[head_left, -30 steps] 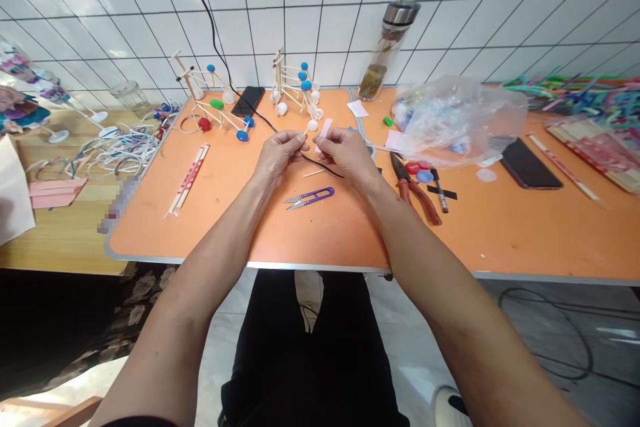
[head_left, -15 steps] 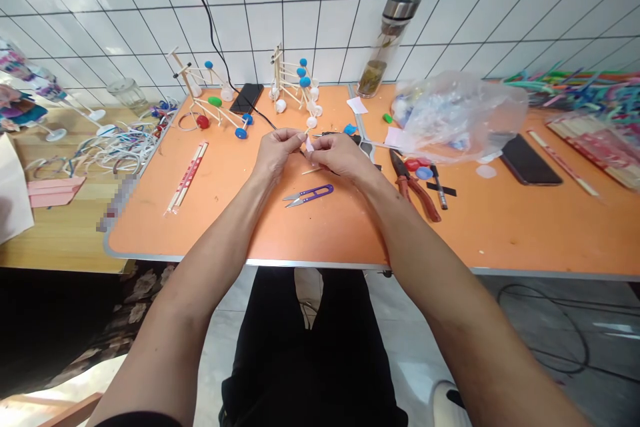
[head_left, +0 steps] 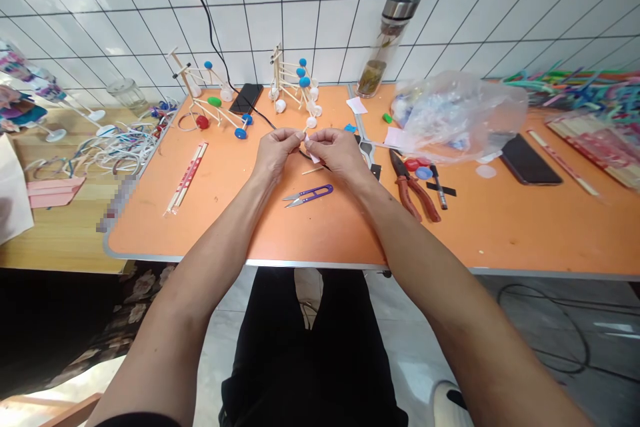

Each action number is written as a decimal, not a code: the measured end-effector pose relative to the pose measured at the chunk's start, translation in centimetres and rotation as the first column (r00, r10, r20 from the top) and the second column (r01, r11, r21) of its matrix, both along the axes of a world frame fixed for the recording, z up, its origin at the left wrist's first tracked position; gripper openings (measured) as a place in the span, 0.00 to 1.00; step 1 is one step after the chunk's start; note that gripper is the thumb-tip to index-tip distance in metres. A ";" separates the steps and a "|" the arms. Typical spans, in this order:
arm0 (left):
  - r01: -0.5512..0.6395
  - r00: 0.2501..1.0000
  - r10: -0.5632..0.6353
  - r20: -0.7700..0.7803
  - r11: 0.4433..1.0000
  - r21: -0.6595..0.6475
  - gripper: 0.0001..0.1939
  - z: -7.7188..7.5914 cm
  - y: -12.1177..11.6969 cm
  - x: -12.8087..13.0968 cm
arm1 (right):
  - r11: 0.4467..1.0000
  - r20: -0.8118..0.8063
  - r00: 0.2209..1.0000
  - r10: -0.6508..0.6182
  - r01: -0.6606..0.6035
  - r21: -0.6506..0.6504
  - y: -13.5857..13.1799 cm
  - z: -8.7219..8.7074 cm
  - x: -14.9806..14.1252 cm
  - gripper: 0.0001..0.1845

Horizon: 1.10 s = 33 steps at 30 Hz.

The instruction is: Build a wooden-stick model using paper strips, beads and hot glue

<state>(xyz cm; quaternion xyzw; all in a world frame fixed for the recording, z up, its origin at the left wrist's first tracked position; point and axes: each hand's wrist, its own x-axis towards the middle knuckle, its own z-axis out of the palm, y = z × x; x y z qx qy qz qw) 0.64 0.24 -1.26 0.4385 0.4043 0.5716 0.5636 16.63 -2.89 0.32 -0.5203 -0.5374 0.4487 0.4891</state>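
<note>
My left hand (head_left: 273, 153) is closed in a pinch, its fingertips on a thin wooden stick that is mostly hidden. Fingertip to fingertip with it, my right hand (head_left: 336, 152) pinches a pale pink paper strip (head_left: 313, 157) against the stick. The strip's loose end slants down to the right. A white ball (head_left: 311, 123) shows just above the fingertips. Below the hands lie purple thread snips (head_left: 310, 195), blades pointing left. A short piece of wooden stick (head_left: 311, 171) rests between the snips and the fingers.
Two stick frames with coloured balls, one at left (head_left: 213, 101) and one mid-table (head_left: 293, 83), stand near the wall. Pliers (head_left: 415, 190), a black pen (head_left: 439, 188), a plastic bag (head_left: 457, 117) and a phone (head_left: 531, 160) lie right. Wrapped chopsticks (head_left: 187, 177) lie left; a bottle (head_left: 381, 47) stands behind.
My right hand has shifted slightly, and its fingertips have come up closer to my left hand's. The paper strip, upright before, now slants down to the right. My left hand stays nearly still.
</note>
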 end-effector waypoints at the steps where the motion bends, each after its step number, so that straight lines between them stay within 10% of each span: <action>1: 0.003 1.000 -0.003 -0.003 1.000 0.001 0.13 0.0 0.0 0.0 | 1.000 0.004 1.000 -0.010 0.010 0.003 -0.1 0.2 0.0 0.07; 33: 0.034 0.991 -0.029 -0.131 0.999 0.036 0.11 0.0 0.1 -0.3 | 0.993 -0.011 0.997 -0.072 0.073 0.093 0.1 0.6 0.6 0.05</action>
